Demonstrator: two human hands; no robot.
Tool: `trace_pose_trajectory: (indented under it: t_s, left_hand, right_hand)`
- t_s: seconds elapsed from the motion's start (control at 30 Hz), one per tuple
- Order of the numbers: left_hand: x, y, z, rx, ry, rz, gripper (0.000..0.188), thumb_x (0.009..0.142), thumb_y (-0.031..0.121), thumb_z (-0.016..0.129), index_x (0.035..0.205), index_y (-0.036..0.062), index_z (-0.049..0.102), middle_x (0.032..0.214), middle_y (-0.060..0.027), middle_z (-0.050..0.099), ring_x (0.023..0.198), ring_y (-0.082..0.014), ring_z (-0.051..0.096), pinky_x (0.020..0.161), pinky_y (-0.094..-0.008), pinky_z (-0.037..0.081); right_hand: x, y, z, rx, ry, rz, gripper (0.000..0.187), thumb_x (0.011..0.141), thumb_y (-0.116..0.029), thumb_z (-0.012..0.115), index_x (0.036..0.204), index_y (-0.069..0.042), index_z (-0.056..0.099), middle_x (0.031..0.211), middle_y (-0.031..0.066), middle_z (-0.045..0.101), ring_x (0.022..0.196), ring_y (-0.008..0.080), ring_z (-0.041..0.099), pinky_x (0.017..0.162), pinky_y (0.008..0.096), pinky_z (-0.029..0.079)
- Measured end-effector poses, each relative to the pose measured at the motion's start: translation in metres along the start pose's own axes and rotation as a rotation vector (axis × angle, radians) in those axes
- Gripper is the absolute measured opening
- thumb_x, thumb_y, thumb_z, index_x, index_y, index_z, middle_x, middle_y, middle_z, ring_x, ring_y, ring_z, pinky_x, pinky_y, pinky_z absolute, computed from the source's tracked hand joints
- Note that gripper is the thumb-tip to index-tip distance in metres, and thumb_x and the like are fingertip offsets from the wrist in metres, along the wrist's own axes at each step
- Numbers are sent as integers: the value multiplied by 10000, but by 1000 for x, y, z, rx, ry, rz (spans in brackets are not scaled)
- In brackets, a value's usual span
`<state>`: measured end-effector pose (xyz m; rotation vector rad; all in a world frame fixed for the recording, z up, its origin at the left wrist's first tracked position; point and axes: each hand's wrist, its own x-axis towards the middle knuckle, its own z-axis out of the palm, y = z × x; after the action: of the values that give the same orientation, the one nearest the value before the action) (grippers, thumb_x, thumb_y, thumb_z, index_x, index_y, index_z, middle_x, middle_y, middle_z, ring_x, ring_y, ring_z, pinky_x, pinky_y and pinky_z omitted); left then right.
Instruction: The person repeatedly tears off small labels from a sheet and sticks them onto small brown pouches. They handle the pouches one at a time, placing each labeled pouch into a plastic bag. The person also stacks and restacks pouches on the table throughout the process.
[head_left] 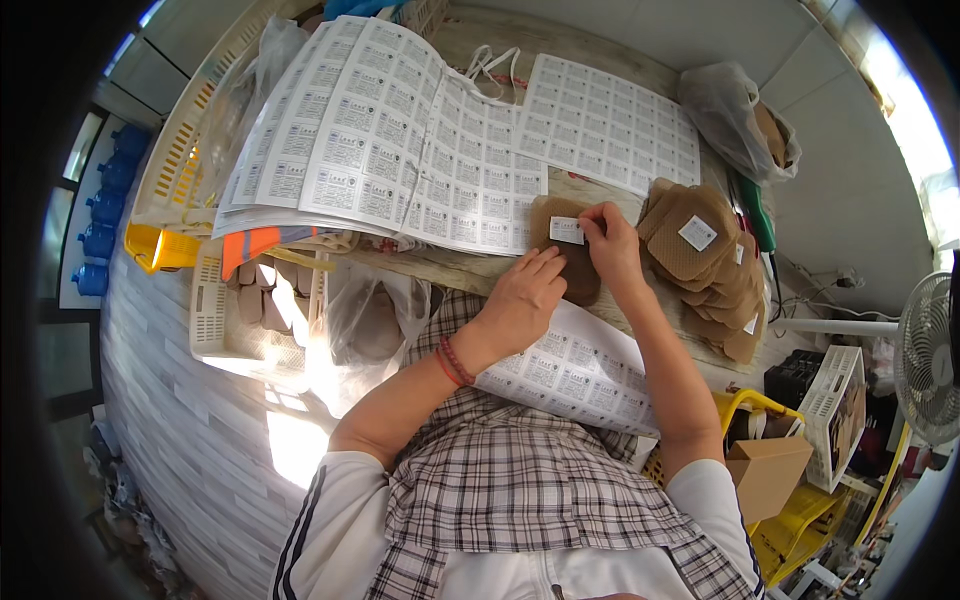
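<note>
Label, likely light, flimsy, best edge-held, has right hand pinching at three o'clock, left hand resting unclenched on pad at seven

Bright daylight overall. Window at upper right burns out to white. Hard sun patch on the floor, left of the person, also blown out; streaks of glare reach the pale crate. Softer, more even light on the counter. Left hand and right hand reasonably clear. Far left dim. Fisheye bends straight lines; corners black. Fine print on the label sheets too small to resolve.
</note>
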<state>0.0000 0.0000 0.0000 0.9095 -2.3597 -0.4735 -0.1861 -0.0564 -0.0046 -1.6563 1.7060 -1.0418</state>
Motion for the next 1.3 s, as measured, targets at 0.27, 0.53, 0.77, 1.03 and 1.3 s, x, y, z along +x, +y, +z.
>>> trace_pose_trajectory:
  t_s: [0.27, 0.53, 0.77, 1.03, 1.3]
  left_hand:
    - [4, 9, -16, 35, 68, 10, 95, 823, 21, 516, 756, -21, 570, 1343, -288, 495, 1336, -407, 419, 1147, -540, 275]
    - [6, 6, -6, 115, -24, -5, 93, 819, 29, 524, 735, 4, 556, 1375, -292, 479, 1353, -400, 405, 1166, -568, 196]
    - [6, 5, -5, 92, -36, -20, 74, 809, 20, 525, 744, 2, 555, 1372, -294, 483, 1356, -402, 402, 1163, -562, 203]
    - [4, 6, -3, 77, -44, -23, 88, 826, 25, 526, 747, 6, 562, 1398, -278, 465, 1381, -397, 368, 1164, -556, 198]
    - [-2, 5, -4, 60, -77, -27, 130, 869, 63, 534, 758, 13, 579, 1445, -239, 426, 1413, -383, 319, 1164, -560, 189]
  right_hand:
    - [-5, -9, 4, 4, 25, -45, 91, 884, -75, 644, 927, -19, 587, 845, 167, 684, 759, 326, 666, 683, 383, 517]
    - [-11, -8, 5, -271, 68, -253, 169, 869, -73, 642, 1021, -43, 577, 828, 126, 617, 822, 336, 638, 654, 425, 509]
    - [-14, -19, 2, -376, 173, -156, 471, 870, -105, 653, 1297, -62, 460, 1023, 123, 550, 916, 330, 618, 702, 421, 532]
    - [-18, 11, 3, -255, 290, -139, 223, 858, -141, 711, 1057, -66, 646, 1010, 105, 557, 812, 273, 611, 683, 372, 519]
    - [-18, -4, 1, -110, 325, -54, 133, 833, -88, 728, 951, -55, 676, 919, 53, 591, 732, 176, 599, 672, 299, 504]
